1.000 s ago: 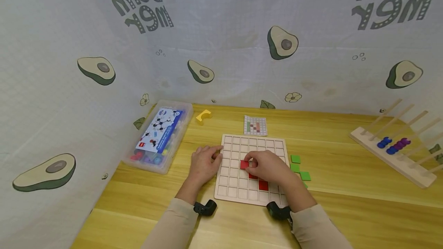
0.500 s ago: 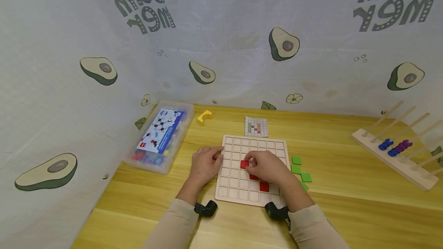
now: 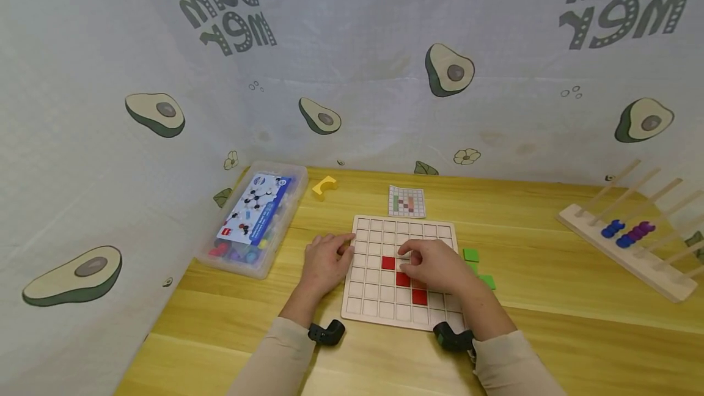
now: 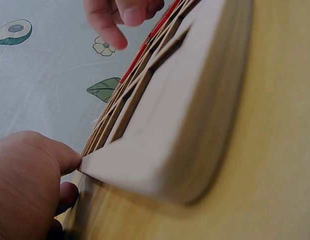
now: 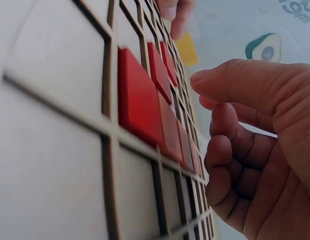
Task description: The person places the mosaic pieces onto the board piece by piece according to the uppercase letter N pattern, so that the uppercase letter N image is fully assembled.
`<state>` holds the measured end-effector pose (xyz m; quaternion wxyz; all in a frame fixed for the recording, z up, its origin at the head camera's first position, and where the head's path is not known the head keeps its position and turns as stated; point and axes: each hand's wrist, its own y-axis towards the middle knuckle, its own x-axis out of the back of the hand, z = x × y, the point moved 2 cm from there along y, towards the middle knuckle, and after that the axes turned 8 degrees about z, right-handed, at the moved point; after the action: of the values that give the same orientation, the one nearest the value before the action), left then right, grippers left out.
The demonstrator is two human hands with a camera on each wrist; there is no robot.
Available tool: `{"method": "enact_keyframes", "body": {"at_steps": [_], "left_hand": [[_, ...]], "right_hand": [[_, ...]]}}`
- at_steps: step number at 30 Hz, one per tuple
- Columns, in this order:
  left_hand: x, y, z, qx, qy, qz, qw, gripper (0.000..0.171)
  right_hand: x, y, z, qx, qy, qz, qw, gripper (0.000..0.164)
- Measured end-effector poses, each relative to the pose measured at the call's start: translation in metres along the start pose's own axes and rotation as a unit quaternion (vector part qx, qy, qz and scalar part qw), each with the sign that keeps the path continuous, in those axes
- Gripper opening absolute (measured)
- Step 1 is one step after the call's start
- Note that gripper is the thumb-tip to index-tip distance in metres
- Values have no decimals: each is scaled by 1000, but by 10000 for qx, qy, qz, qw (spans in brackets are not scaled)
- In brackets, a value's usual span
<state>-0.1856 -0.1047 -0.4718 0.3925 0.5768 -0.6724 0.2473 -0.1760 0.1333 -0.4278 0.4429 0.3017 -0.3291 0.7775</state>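
Observation:
A light wooden grid board (image 3: 371, 307) lies in front of me. Three red square tiles sit in its cells on a diagonal: an upper-left tile (image 3: 388, 263), a middle tile (image 3: 403, 278) and a lower-right tile (image 3: 420, 297). My right hand (image 3: 438, 266) hovers just right of the upper-left tile, thumb and index finger apart with nothing between them. Beneath it, brownish-orange tiles (image 5: 170, 132) fill some cells in the right wrist view. My left hand (image 3: 326, 261) touches the board's left edge with thumb and index finger; in the left wrist view a fingertip meets the board's corner.
Green tiles (image 3: 470, 255) lie right of the board, partly behind my right hand. A printed grid card (image 3: 407, 201) lies beyond it. A clear plastic box (image 3: 255, 219) and a yellow arch block (image 3: 324, 186) are left; a peg rack with beads (image 3: 627, 252) stands right.
My right hand has let go of the upper-left red tile and moved slightly right, leaving the tile in its cell. The left hand stays at the board's edge.

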Motion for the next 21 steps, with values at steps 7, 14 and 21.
{"method": "enact_keyframes", "body": {"at_steps": [7,14,21], "left_hand": [[-1,0,2,8,58,-90,9999,31],[-2,0,1,1,18,-70,10000,31],[-2,1,1,-6,97,-69,9999,31]], "right_hand": [[17,-17,-19,-113,252,-15,9996,23],[34,-42,-38,-227,421,78,9988,29],[44,-65,-66,-357,267,-18,9990,30]]}}
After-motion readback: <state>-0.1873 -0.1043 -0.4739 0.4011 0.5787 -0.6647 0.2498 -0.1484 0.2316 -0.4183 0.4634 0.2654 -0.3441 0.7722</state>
